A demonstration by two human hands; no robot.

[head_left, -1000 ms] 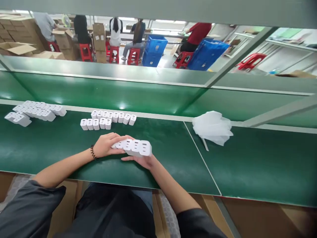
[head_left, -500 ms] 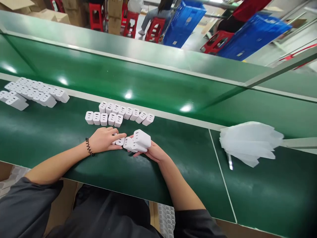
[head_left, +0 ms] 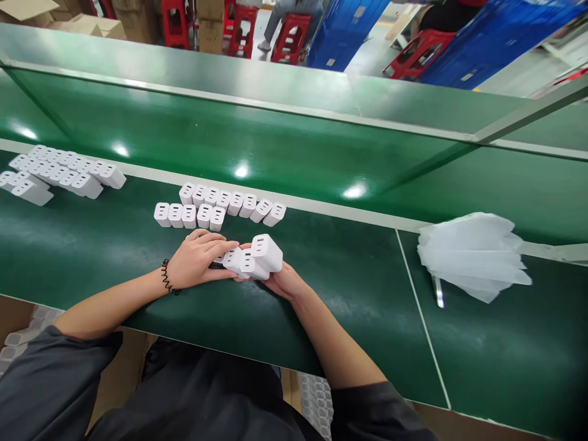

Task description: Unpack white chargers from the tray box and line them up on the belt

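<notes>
Several white chargers with slotted port faces [head_left: 266, 254] are bunched between my two hands, low over the green bench. My right hand [head_left: 285, 280] is closed round them from the right and beneath, its fingers mostly hidden. From the left, my left hand [head_left: 202, 256] wraps its fingers and thumb round the chargers at that end, partly covering them. A black coil band [head_left: 169, 278] circles the left wrist. Just beyond my hands, more white chargers stand in two rows, a nearer row [head_left: 188, 215] and a farther one [head_left: 236, 203].
A larger group of white chargers [head_left: 68, 171] stands at the far left of the green bench [head_left: 358, 318]. Thin translucent sheets [head_left: 475, 257] lie fanned out at the right. Behind the raised ledge are red stools [head_left: 291, 37], blue crates [head_left: 344, 30] and cardboard boxes.
My left hand has slid slightly right, covering more of the chargers at its end. The charger bunch is pressed closer together. The view has shifted a little.
</notes>
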